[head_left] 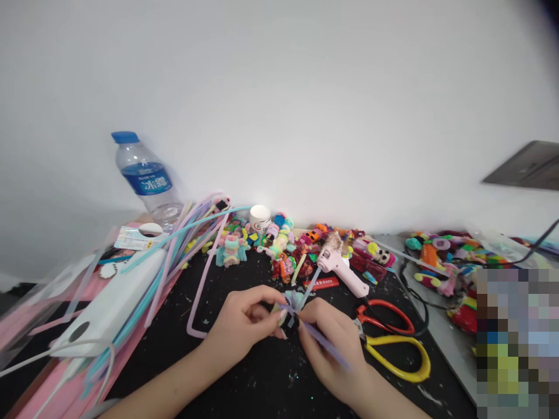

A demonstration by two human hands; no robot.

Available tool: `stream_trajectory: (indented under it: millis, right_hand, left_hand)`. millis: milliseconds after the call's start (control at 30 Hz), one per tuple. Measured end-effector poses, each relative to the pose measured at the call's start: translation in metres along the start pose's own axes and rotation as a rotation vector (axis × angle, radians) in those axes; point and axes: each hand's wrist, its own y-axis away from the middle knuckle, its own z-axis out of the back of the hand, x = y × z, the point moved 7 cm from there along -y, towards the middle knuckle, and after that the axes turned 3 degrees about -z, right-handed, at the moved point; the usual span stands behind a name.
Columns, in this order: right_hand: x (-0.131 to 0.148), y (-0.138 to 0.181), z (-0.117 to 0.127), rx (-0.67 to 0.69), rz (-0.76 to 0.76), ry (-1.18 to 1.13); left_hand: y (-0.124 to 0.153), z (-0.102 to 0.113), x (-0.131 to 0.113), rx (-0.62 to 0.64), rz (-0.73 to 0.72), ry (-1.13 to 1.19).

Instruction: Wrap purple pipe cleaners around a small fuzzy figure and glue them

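Note:
My left hand (244, 319) is closed, its thumb and fingertips pinching a small pale green and blue pipe-cleaner piece (294, 299). Opposite it, my right hand (334, 346) grips a purple pipe cleaner (325, 342), whose loose end sticks out over the palm. The two hands almost meet, and the fingers hide much of the small piece. Just beyond my right hand lies a pale pink glue gun (345, 272), with a translucent glue stick (311, 286) slanting down toward the fingers. Scissors with one red and one yellow handle (398, 356) rest right of that hand.
Several colourful pipe-cleaner figures (233, 250) line the wall, around a white paper roll (261, 219). Loose pipe cleaners (168, 256) and a white power strip (109, 299) lie left, before a water bottle (146, 177). A black cable (413, 291) runs at the right.

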Motion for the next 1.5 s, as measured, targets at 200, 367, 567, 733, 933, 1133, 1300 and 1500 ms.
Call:
stream_trajectory:
  millis: [200, 367, 567, 733, 933, 1133, 1300, 1500]
  right_hand:
    - [0.005, 0.001, -0.001, 0.081, 0.08, 0.068]
    - [-0.021, -0.009, 0.025, -0.082, -0.055, 0.251]
    - [-0.077, -0.014, 0.051, -0.168, -0.461, 0.81]
    - [-0.106, -0.009, 0.049, -0.013, -0.618, 0.763]
    - [-0.104, -0.011, 0.063, -0.147, -0.63, 0.524]
    - [-0.083, -0.008, 0.057, -0.151, -0.445, 0.186]
    - [-0.065, -0.004, 0.041, -0.027, -0.317, 0.083]
    - [-0.041, -0.015, 0.031, 0.091, -0.192, 0.046]
  left_hand:
    - [-0.002, -0.002, -0.002, 0.032, -0.01, 0.146]
    - [-0.005, 0.004, -0.005, -0.004, 0.045, 0.349]
    - [-0.004, 0.005, -0.005, -0.015, 0.073, 0.472]
    - [-0.003, 0.005, -0.003, -0.01, 0.102, 0.552]
    - [-0.004, 0.004, -0.002, 0.029, 0.099, 0.594]
    - [-0.005, 0.006, 0.0, 0.009, 0.095, 0.575]
    - [-0.007, 0.01, 0.001, -0.035, 0.092, 0.55]
    - [-0.007, 0.01, 0.001, -0.048, 0.108, 0.541]
